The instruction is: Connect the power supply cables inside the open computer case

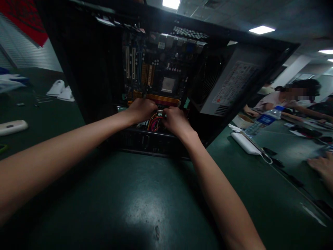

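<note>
An open black computer case [127, 141] stands in front of me, its inside facing me. Both of my hands reach into its lower middle. My left hand [143, 108] is closed with fingers curled down by the orange and red memory slots [168, 100]. Just to its right, my right hand [175, 119] is closed too, beside a bundle of coloured cables [154, 124]. The fingertips of both hands are hidden, so what they grip cannot be made out. Above them sits the motherboard [179, 59] with a square processor [168, 84]. A power supply [230, 86] fills the case's upper right.
The case rests on a green table [145, 187]. To the right lie a water bottle [264, 121] and a white device with a cable [246, 143]. White objects [66, 93] and a pale handheld device [13, 127] lie left. Another person's hand [322, 166] shows far right.
</note>
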Demonstrator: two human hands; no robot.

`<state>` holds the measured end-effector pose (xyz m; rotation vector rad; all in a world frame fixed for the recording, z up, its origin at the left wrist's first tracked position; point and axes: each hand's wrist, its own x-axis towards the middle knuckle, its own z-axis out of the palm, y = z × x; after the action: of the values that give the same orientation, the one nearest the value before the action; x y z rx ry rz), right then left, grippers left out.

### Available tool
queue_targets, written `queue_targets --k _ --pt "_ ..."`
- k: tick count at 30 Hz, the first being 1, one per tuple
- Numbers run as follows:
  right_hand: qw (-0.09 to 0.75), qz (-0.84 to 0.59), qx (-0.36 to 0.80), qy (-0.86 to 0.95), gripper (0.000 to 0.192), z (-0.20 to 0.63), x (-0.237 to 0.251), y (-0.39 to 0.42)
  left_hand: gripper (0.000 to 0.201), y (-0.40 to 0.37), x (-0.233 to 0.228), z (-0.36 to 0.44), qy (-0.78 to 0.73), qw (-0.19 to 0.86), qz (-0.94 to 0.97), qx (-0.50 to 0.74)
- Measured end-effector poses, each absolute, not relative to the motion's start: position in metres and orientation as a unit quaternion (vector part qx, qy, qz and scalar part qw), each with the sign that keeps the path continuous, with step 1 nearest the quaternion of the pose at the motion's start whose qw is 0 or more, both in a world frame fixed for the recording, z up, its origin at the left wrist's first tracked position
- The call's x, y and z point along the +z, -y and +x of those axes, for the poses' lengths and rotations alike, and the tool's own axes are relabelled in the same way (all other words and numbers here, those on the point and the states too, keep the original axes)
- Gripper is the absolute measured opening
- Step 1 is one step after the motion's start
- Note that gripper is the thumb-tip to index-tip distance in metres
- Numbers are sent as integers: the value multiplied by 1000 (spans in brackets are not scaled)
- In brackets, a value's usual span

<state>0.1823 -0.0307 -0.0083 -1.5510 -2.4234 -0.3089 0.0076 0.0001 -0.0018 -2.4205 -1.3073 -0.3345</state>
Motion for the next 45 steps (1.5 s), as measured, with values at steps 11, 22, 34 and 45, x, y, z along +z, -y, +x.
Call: queue_targets --k 11,22,34,45 --pt "119 -536 -114 828 24 180 -8 34 30 -4 -5 6 462 191 -854 -142" --pt "149 -529 -150 822 17 183 -9 31 32 -4 -6 3 476 189 -850 -123" --pt "162 -523 -133 826 13 187 -13 22 51 -1 -4 -2 472 192 -849 -137" --pt "126 -498 -179 839 19 180 -10 25 43 -3 -7 -2 452 197 -863 -107"
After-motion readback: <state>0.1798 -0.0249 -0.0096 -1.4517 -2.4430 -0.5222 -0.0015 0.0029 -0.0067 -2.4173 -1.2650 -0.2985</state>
